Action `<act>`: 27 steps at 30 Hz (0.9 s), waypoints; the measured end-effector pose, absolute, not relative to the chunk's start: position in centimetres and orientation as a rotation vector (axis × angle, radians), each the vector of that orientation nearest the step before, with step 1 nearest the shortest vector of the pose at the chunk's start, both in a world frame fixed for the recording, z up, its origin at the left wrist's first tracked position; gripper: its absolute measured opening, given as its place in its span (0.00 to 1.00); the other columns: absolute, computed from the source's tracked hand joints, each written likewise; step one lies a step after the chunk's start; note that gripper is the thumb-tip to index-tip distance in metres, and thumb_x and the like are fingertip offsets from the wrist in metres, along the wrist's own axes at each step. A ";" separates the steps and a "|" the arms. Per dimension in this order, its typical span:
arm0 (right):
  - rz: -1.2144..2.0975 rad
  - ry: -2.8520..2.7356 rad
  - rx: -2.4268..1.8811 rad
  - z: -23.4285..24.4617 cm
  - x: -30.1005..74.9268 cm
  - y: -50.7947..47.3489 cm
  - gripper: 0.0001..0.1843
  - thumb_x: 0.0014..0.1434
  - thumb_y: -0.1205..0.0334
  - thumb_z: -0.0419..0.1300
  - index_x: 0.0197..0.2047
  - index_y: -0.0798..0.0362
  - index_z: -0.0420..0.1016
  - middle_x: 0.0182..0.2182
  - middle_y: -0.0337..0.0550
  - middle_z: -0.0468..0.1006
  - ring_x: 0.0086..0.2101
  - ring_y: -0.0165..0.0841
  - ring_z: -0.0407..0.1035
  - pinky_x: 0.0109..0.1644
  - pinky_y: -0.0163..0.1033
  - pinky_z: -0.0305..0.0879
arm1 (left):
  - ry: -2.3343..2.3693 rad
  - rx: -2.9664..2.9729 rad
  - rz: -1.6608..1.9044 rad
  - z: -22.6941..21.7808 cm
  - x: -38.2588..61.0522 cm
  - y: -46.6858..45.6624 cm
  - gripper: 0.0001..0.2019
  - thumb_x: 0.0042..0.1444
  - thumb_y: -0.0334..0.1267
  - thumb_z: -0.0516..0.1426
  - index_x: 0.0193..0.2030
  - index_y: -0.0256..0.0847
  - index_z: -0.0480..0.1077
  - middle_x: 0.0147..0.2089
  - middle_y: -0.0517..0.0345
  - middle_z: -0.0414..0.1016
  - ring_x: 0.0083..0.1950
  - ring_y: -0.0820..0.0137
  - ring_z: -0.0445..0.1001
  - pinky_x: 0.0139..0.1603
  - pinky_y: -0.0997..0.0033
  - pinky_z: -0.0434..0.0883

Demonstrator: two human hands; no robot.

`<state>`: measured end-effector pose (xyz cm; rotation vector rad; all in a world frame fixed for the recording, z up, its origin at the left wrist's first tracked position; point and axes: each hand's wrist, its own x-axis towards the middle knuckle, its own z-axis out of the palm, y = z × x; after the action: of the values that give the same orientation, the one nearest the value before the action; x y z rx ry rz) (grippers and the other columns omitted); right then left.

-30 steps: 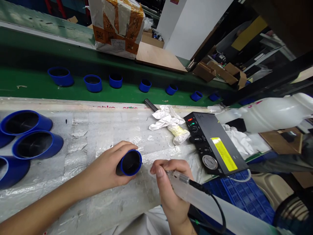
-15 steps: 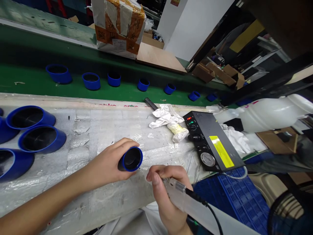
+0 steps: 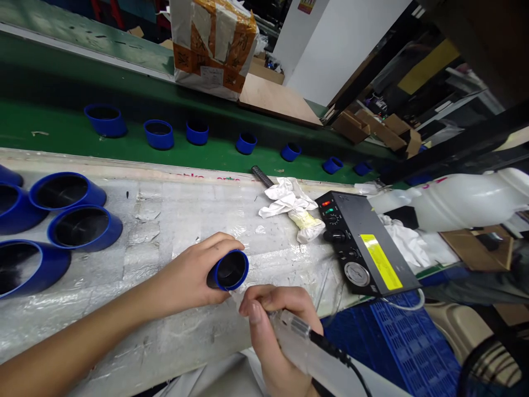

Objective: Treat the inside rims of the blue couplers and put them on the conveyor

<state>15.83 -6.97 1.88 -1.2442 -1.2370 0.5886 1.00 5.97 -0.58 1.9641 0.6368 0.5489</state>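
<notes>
My left hand [image 3: 190, 278] is wrapped round a small blue tube [image 3: 230, 270] lying on its side, its dark open end turned toward me. My right hand [image 3: 270, 325] pinches a clear syringe-like dispenser [image 3: 308, 350] with a black cable at its back. The dispenser's tip sits right at the lower rim of the tube. Both hands rest over the plastic-covered bench [image 3: 177, 220].
Large blue rings [image 3: 80, 226] stand at the left of the bench. A black controller box [image 3: 363, 251] with a yellow label, crumpled white rags [image 3: 291, 207] and a white bottle [image 3: 454, 198] lie right. Small blue rings [image 3: 159, 134] line the green conveyor behind. A blue crate [image 3: 397, 342] sits below right.
My right hand has brought the dispenser's tip left and closer, up to the tube's rim. The view has shifted slightly; my left hand keeps its hold on the tube.
</notes>
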 end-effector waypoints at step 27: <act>0.635 -1.229 -1.140 2.0 15.8 -4.2 0.07 0.75 0.63 0.65 0.48 0.44 0.70 0.38 0.38 0.81 0.38 0.37 0.79 0.45 0.43 0.72 | 0.585 1.929 0.566 -0.4 0.6 6.0 0.27 0.56 0.29 0.65 0.62 0.46 0.69 0.66 0.54 0.73 0.66 0.57 0.74 0.63 0.63 0.74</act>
<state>15.79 -4.17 1.98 -1.1404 -1.2290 0.6348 0.63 6.04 -0.45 1.9291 0.5850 0.5660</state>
